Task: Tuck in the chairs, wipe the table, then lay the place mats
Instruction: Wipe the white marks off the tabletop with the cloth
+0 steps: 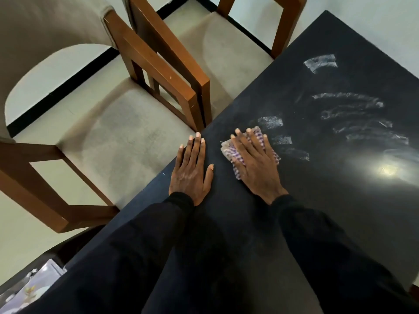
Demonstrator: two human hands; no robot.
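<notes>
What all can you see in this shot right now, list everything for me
table: one, black, fills the middle and right
white smears: several, white, on the table beyond the cloth
cloth: one, purple and white check, on the table under the right hand
chairs: two, brown wood with beige seats, side by side along the table's left edge; farther chair at top
floor: pale with a black strip, left
printed sheet: one, pale purple and white, bottom left corner, too blurred to identify
sleeves: two, black, bottom
left hand: flat on the table near its edge
right hand: flat, pressing the cloth
</notes>
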